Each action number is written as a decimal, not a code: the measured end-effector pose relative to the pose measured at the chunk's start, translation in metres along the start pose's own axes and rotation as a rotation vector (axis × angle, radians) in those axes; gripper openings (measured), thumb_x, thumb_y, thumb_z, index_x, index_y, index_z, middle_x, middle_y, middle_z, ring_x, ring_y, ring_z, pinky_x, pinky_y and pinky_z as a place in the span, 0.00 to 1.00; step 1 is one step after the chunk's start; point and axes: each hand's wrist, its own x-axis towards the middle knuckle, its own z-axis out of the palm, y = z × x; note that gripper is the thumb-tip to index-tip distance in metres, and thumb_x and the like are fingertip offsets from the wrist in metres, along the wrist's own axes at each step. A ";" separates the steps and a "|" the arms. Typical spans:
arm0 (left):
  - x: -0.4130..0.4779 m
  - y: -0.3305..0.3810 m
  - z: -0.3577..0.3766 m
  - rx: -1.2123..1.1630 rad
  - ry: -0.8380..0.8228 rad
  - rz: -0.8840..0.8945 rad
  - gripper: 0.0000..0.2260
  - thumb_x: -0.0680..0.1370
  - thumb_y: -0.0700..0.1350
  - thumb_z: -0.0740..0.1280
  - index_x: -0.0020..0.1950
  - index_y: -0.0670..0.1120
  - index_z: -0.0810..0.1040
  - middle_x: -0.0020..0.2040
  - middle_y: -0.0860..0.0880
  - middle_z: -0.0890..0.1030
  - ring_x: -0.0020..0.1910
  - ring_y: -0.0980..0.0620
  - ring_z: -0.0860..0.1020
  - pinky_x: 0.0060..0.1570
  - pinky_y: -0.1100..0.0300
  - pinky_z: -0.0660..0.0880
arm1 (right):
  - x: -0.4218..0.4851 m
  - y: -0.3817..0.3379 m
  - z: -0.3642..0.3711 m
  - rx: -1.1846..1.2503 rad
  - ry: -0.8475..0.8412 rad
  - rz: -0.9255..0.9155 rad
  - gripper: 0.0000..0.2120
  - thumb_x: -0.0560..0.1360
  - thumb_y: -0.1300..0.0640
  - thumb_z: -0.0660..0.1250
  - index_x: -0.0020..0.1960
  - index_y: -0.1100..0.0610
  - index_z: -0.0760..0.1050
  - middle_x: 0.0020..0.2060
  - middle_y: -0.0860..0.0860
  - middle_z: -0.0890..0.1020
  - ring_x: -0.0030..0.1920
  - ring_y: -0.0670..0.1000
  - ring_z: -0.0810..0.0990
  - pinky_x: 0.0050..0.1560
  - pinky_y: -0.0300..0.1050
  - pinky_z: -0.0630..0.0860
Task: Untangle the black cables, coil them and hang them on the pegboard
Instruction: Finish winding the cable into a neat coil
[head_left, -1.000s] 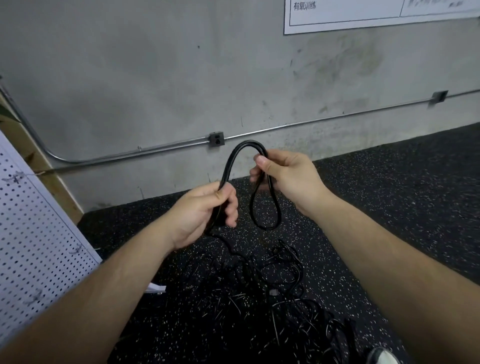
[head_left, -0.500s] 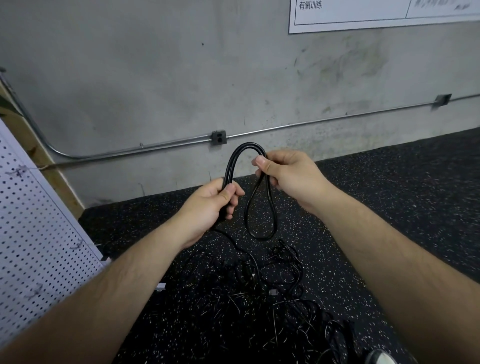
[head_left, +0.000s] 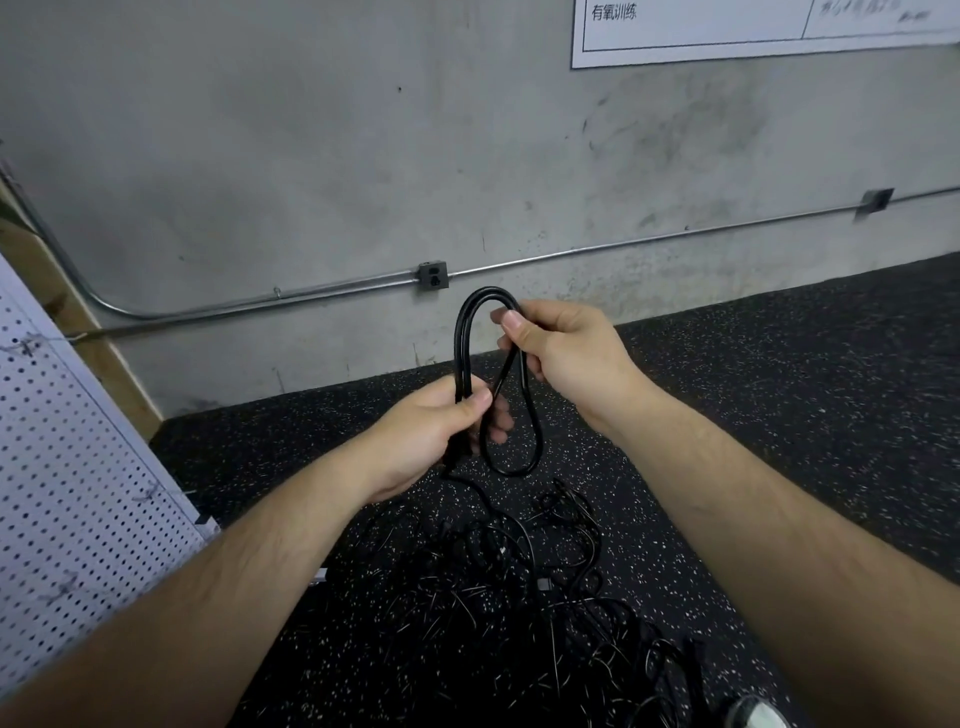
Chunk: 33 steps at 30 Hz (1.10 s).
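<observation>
— Now, item one?
— One black cable (head_left: 460, 343), folded into loops and held up before the concrete wall (head_left: 311, 156). The left hand (head_left: 441, 436) grips the doubled strands in a curled fist. The right hand (head_left: 561, 353) pinches the loop near its top between thumb and fingers.
— Item two?
— One tangle of black cables (head_left: 519, 551), lying on the speckled floor (head_left: 779, 415) below both hands.
— Item three?
— One white pegboard (head_left: 78, 467), at the left edge, well apart from the held cable.
</observation>
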 end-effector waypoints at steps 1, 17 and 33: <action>-0.001 0.001 0.001 -0.014 -0.026 -0.007 0.09 0.85 0.43 0.60 0.55 0.42 0.79 0.46 0.47 0.84 0.48 0.48 0.82 0.56 0.49 0.75 | 0.000 0.001 0.001 -0.015 0.002 -0.013 0.06 0.81 0.57 0.67 0.50 0.50 0.83 0.39 0.48 0.84 0.29 0.36 0.76 0.37 0.33 0.71; -0.001 0.023 -0.029 -0.324 0.212 0.127 0.10 0.86 0.42 0.56 0.49 0.42 0.73 0.32 0.53 0.69 0.28 0.55 0.64 0.36 0.59 0.72 | -0.032 0.114 0.021 -0.601 -0.886 0.387 0.18 0.80 0.58 0.67 0.69 0.48 0.74 0.63 0.46 0.79 0.62 0.48 0.77 0.63 0.44 0.72; -0.022 0.024 -0.053 -0.371 0.166 0.112 0.09 0.85 0.40 0.59 0.57 0.38 0.78 0.49 0.40 0.86 0.54 0.41 0.85 0.59 0.49 0.81 | -0.033 0.150 0.058 -0.572 -0.681 0.528 0.14 0.87 0.50 0.54 0.51 0.56 0.75 0.41 0.47 0.82 0.30 0.36 0.78 0.33 0.31 0.70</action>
